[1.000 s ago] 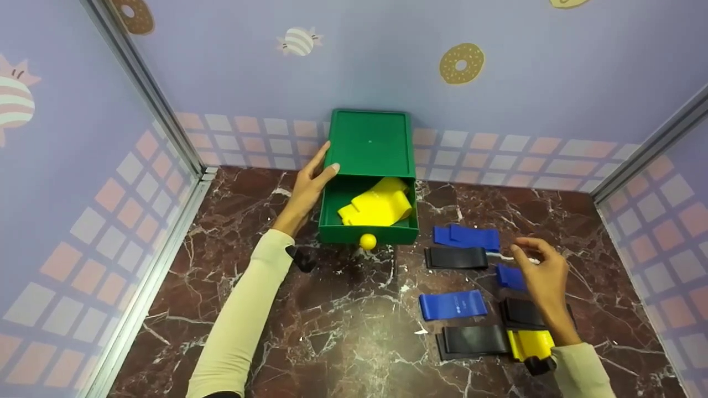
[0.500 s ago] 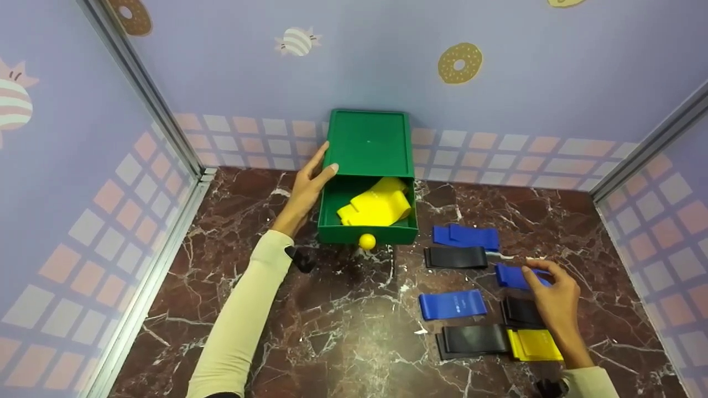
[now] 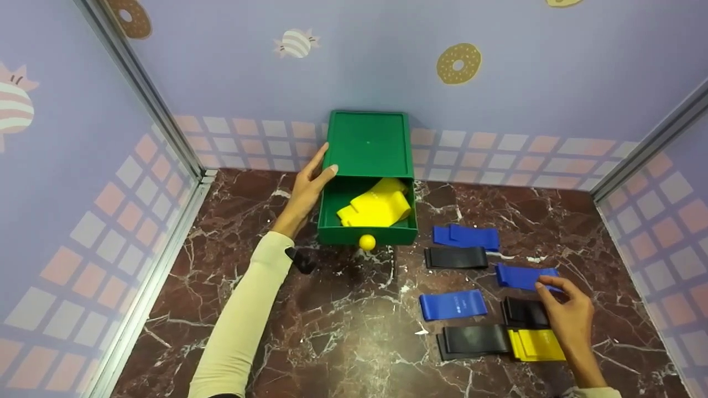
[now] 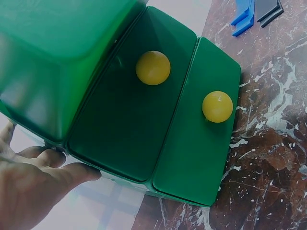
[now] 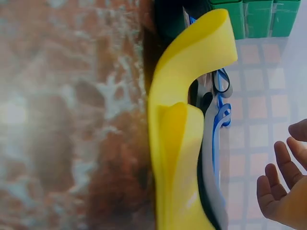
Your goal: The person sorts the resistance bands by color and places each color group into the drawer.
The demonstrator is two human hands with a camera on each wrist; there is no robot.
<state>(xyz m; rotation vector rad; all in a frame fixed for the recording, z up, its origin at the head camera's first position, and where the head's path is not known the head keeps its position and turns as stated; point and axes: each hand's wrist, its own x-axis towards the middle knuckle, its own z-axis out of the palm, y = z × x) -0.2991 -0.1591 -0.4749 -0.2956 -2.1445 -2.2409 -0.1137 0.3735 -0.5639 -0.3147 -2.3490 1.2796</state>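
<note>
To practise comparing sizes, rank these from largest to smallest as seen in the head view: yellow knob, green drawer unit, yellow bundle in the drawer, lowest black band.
1. Green drawer unit
2. Yellow bundle and lowest black band, too alike to rank
3. Yellow knob

from head, we look forward and down, farther off: green drawer box (image 3: 369, 152), left hand (image 3: 306, 191) and right hand (image 3: 571, 316) all fit in. from left wrist, we face drawer fronts (image 4: 132, 110) very near, view rolled, marble table (image 4: 283, 167) at right side. from right wrist, we look low along table, rolled too, yellow band (image 5: 178, 143) close before us. all three views share drawer box.
</note>
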